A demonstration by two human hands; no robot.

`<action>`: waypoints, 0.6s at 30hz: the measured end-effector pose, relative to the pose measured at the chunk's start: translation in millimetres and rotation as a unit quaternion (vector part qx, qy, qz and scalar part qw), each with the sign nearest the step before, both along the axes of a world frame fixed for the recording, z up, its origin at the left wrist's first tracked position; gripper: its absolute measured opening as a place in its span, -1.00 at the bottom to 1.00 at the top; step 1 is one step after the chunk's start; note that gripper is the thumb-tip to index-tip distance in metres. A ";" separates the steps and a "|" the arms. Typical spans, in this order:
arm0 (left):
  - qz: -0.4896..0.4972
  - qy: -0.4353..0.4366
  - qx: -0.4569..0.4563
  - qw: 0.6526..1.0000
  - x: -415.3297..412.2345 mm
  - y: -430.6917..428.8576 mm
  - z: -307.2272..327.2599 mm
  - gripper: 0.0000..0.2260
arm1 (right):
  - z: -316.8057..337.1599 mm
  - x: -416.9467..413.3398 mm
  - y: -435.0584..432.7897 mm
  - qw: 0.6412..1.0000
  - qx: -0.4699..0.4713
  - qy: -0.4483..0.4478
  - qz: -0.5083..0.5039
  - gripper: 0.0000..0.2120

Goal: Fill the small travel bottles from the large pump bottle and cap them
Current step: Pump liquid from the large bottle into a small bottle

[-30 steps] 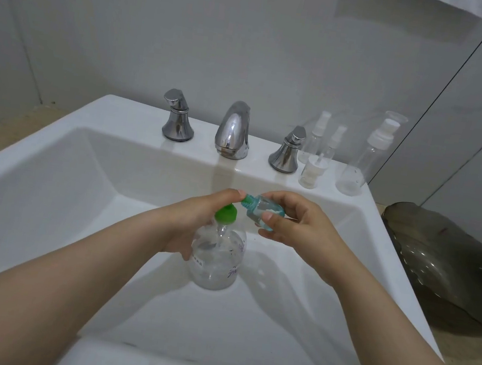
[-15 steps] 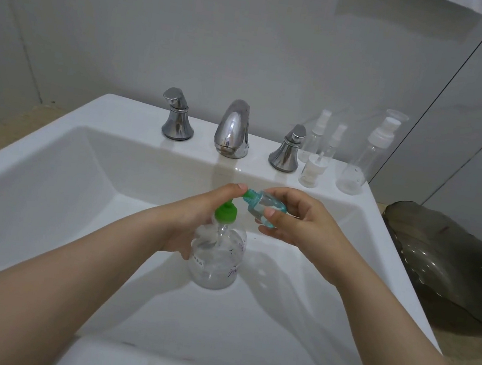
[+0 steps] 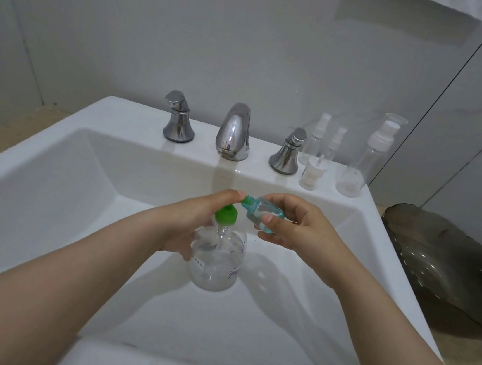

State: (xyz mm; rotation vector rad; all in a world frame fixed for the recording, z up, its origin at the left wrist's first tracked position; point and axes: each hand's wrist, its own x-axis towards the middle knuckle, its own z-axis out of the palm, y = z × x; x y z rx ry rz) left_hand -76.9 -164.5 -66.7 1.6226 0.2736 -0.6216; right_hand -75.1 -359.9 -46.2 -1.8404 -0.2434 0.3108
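Slanting neck-first to the left, the small bottle [image 3: 261, 212] is pinched in the right hand [image 3: 295, 226] over the sink [image 3: 49, 187] — its mouth held just beside the green pump head [image 3: 226, 213] of the pump bottle [image 3: 217, 259], which is gripped by the left hand [image 3: 197, 222], forefinger on top.

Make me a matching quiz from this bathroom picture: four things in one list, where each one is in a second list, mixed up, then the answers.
Things
1. pump bottle
2. small teal bottle
3. faucet spout
4. dark dish

Places
A. beside the sink, on its right
B. inside the sink, gripped by the left hand
C. held tilted in the right hand
D. middle of the sink's back ledge

Pairs: 1-B, 2-C, 3-D, 4-A
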 end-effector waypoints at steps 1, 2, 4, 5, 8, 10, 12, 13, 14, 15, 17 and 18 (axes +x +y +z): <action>-0.001 0.002 0.001 1.000 0.0 -0.1 0.7 -0.09 | 0.1 0.0 0.0 1.000 0.001 0.000 0.001 -0.77; -0.001 0.004 -0.001 1.000 -0.5 0.3 1.7 -0.14 | 0.3 0.0 0.1 1.000 0.002 -0.001 0.001 -0.77; -0.005 0.009 -0.010 1.000 -0.5 2.3 2.5 -0.20 | 1.1 -0.3 0.1 1.000 0.007 -0.001 -0.001 -0.77; -0.009 0.012 -0.013 1.000 -0.3 3.0 2.4 -0.20 | 1.6 -0.5 0.0 1.000 0.011 -0.002 -0.001 -0.77; -0.015 0.018 -0.013 1.000 0.2 3.3 1.4 -0.10 | 3.2 -0.6 -1.2 1.000 0.024 -0.008 -0.002 -0.76; -0.013 0.017 -0.011 1.000 0.1 2.4 1.1 -0.06 | 3.4 -0.8 -1.2 1.000 0.027 -0.007 -0.001 -0.75; -0.011 0.013 -0.006 1.000 0.0 1.3 1.0 -0.05 | 3.5 -0.8 -0.9 1.000 0.027 -0.005 0.001 -0.74; -0.010 0.011 -0.002 1.000 0.0 0.6 1.3 -0.05 | 3.9 -0.9 -0.7 1.000 0.026 -0.004 0.002 -0.73; -0.008 0.009 0.002 1.000 -0.3 0.1 1.5 -0.06 | 4.0 -1.0 -0.3 1.000 0.024 -0.005 0.003 -0.71; -0.005 0.007 0.004 1.000 -0.4 -0.7 1.6 -0.06 | 3.8 -1.0 -0.1 1.000 0.021 -0.006 0.004 -0.70; 0.000 0.004 0.003 1.000 -0.3 -2.5 1.2 -0.08 | 3.1 -1.0 0.1 1.000 0.012 -0.009 0.004 -0.69; 0.003 0.002 0.001 1.000 -0.4 -3.1 1.0 -0.10 | 2.6 -1.0 0.0 1.000 0.009 -0.009 0.003 -0.70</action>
